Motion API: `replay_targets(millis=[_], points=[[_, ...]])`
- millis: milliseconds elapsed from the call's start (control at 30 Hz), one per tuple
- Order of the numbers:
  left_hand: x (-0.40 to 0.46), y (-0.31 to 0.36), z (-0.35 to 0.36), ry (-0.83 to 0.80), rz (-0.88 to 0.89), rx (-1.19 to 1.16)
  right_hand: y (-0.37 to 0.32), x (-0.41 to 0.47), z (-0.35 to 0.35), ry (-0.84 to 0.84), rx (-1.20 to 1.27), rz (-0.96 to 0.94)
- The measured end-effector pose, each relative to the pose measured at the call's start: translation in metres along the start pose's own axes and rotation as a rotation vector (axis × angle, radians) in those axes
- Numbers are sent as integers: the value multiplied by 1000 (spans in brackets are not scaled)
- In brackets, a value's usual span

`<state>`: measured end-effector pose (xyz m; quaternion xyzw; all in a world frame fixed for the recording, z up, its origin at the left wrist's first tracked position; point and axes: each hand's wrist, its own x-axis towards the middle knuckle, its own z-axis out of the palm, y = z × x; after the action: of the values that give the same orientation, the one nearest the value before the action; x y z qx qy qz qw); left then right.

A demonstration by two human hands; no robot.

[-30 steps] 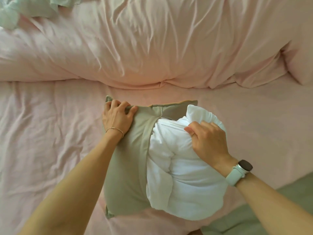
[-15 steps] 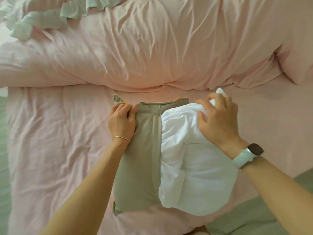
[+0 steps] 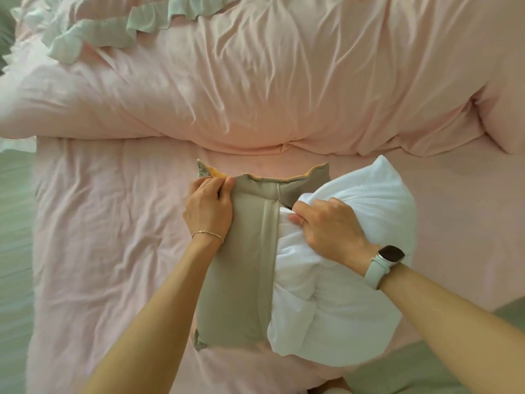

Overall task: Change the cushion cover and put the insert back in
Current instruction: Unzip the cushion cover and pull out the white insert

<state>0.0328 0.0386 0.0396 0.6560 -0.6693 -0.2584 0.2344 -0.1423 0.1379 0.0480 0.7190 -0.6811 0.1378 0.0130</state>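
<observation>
A taupe cushion cover (image 3: 241, 268) lies flat on a pink bedsheet (image 3: 108, 251), and everything else is placed from it. Its far edge shows a strip of orange lining (image 3: 218, 173) at the far-left corner; its near-left corner ends in a small pointed flap. The cover's opening edge runs down its middle as a folded seam, and a white cushion insert (image 3: 349, 308) bulges out to the right of that seam, only partly inside the cover, spilling well past the cover's right and near edges.

The left hand (image 3: 208, 207) pinches the cover's far-left edge, thumb and fingers clamped on the fabric. The right hand (image 3: 329, 226) has its fingers curled into the insert's white fabric just right of the seam, gripping a bunch of it. A thin bracelet (image 3: 207, 234) sits on the left wrist; a smartwatch with a pale band (image 3: 383, 264) sits on the right, its screen dark with no readable writing.

Beyond the cover's far edge lies a rumpled pink duvet (image 3: 270, 81), with a mint ruffled fabric (image 3: 113, 32) further off. Left of the cover is open wrinkled sheet.
</observation>
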Motion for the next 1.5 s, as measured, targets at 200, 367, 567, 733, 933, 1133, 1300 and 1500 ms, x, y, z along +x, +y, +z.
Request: replay_targets(millis=[200,367,567,733,933,1133,1300,1500], points=[[11,2,-19,-25,-99,128,7,-18,-34,84,35,64],[13,-5,-23,-30,-206,92,24,-33,-48,83,-8,130],[10,-70,-52,-11,-511,-35,80,-59,-74,2,-52,559],[6,-25,-16,-118,-392,-208,64,-20,-36,-34,-33,767],[-34,-13,6,11,-218,46,-3,-28,3,141,44,281],[-113,-44,34,-32,-192,-140,-22,-63,31,0,119,409],[-113,-60,51,-154,-549,-172,-21,-63,41,-218,235,610],[-107,-60,50,-141,-335,-17,-21,-38,54,-260,255,593]])
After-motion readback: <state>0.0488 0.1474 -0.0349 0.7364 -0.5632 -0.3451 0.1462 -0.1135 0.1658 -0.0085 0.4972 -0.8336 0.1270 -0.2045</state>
